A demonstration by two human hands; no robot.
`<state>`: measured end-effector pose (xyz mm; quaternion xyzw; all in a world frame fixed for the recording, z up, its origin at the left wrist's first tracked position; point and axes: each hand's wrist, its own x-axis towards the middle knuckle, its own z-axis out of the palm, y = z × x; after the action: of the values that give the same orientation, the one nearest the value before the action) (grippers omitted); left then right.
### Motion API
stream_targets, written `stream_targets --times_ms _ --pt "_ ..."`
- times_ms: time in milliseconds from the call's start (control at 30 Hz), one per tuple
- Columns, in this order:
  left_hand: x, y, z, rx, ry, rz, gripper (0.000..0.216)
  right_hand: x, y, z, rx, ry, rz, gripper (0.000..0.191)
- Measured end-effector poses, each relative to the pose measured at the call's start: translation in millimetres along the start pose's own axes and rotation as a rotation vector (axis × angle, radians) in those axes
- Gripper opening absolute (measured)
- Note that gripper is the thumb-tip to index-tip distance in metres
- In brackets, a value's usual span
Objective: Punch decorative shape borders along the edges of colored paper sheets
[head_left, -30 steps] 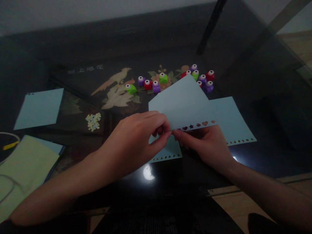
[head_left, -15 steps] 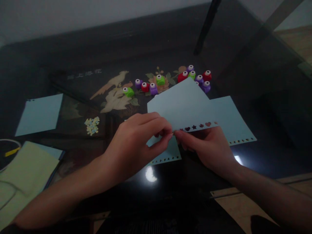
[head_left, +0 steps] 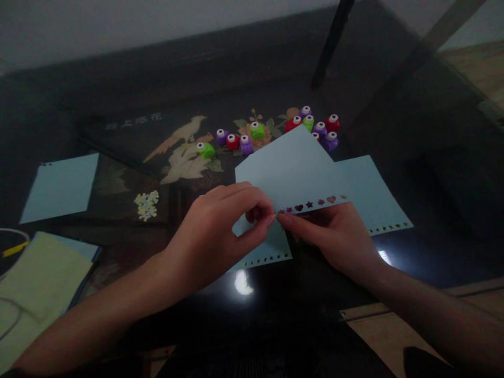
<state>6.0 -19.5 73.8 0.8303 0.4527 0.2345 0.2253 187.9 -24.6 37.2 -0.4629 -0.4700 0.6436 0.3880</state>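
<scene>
While the held blue sheet [head_left: 293,168] is kept raised at the centre of the frame, its punched lower edge is clamped between the thumb and the fingers of the right hand [head_left: 342,236]. By the sheet's lower left corner, the thumb and forefinger of the left hand [head_left: 220,231] are pressed together at the tips; whether a tiny scrap is pinched there cannot be told.

The narrow margin below the holes could be torn if the corner were tugged sharply, since little paper is left there. A crease could be made by too tight a pinch, and the sheets underneath could be shifted by a dropped wrist.

Along the held edge about seven holes can be counted, the end of the row being covered by fingertips. Two more punched blue sheets are seen, a right-hand sheet [head_left: 372,189] and a lower sheet [head_left: 271,244]; one far-left sheet [head_left: 61,189] is laid at the left of the frame. At lower left, yellow paper [head_left: 43,278] is spread over a blue piece [head_left: 84,249]. Twelve small punches [head_left: 257,131] are visible at upper centre, five and seven to a group. One heap of cut-outs [head_left: 146,205] is too fine to be counted.
</scene>
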Motion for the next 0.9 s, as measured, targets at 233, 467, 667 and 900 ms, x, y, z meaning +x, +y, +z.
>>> stream_targets --times_ms 233,467,667,900 --pt "-0.6 -0.6 -0.1 0.004 0.000 0.004 0.009 0.1 -2.9 0.3 -0.024 -0.008 -0.001 0.015" --pt "-1.2 -0.6 0.4 -0.009 -0.001 -0.001 0.009 -1.1 -4.9 -0.3 -0.030 -0.005 0.024 0.012" --pt "-0.8 -0.1 1.1 -0.027 -0.013 -0.010 0.009 -0.2 -6.5 0.3 -0.081 -0.019 0.015 0.014" --pt "-0.9 -0.8 2.4 -0.048 -0.007 -0.007 0.010 0.1 -6.5 0.8 -0.118 -0.030 -0.006 0.010"
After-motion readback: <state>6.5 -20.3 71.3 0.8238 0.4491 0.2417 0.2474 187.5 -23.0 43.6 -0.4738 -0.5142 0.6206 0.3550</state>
